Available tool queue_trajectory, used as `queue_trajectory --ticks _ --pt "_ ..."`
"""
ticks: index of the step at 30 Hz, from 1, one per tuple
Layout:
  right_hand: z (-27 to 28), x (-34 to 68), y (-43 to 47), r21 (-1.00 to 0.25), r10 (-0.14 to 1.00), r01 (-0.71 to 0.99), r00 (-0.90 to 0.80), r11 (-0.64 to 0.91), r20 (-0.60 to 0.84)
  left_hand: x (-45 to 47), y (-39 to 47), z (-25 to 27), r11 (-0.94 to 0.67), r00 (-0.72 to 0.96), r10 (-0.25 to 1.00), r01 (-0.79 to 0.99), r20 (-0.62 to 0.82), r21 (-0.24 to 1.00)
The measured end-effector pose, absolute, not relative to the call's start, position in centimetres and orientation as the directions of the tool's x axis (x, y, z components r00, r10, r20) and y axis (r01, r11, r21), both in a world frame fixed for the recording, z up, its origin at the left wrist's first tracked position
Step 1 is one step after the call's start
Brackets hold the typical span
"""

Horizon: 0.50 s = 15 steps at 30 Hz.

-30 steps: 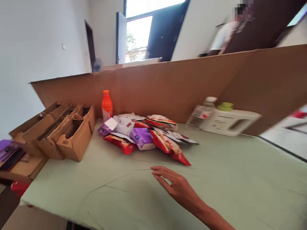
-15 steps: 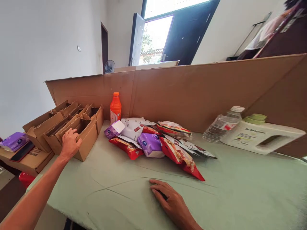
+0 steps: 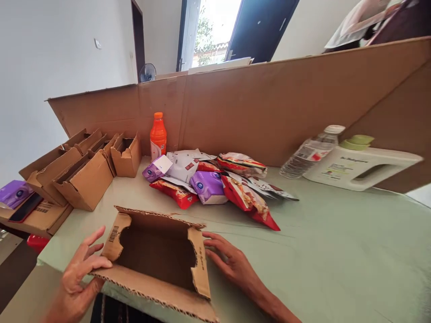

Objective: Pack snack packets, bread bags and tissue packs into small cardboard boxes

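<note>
Box (image 3: pixel 155 246), green tabletop (image 3: pixel 336 255), cardboard screen (image 3: pixel 249 107), door (image 3: pixel 262 31)

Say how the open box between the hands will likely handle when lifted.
The open box is probably light for its size, being thin corrugated board. It should stay fairly stiff, with walls on all four sides. Its notched end panels might bend if squeezed.

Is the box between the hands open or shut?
Open: no lid covers the box, and its dark inside shows.

Two hands (image 3: pixel 79 274) (image 3: pixel 234 264), two bottles (image 3: pixel 158 136) (image 3: pixel 308 155), one white jug (image 3: pixel 346 168), one fan (image 3: pixel 147 72)
</note>
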State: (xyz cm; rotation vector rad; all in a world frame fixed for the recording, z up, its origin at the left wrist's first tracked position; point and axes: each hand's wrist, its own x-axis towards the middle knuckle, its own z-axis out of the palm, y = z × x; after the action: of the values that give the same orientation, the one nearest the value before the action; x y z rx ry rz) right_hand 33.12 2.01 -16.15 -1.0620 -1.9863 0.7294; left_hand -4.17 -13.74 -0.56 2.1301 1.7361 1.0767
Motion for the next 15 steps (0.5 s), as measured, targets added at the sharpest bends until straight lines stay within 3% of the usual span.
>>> queue_trajectory --ticks 3,6,10,15 --pt "-14.2 33.2 0.7 -0.819 0.887 0.390 -0.364 0.421 0.283 -4.5 -13.6 -2.9 -0.262 -0.052 0.903 0.718 0.425 0.645" --pt "-12.3 33.4 -1.2 -0.883 0.916 0.340 -0.347 0.325 0.203 -6.1 -13.2 -6.9 -0.126 -0.102 0.964 0.640 0.247 0.758" --pt "-9.9 32.8 -3.0 -0.957 0.916 0.210 -0.386 0.201 0.108 -6.2 -11.6 -12.5 0.083 -0.187 0.982 0.576 0.032 0.813" --pt "-9.2 33.0 -1.1 -0.979 0.963 0.131 -0.238 0.158 0.124 0.1 -7.4 -13.5 0.073 -0.138 0.990 0.458 -0.011 0.886"
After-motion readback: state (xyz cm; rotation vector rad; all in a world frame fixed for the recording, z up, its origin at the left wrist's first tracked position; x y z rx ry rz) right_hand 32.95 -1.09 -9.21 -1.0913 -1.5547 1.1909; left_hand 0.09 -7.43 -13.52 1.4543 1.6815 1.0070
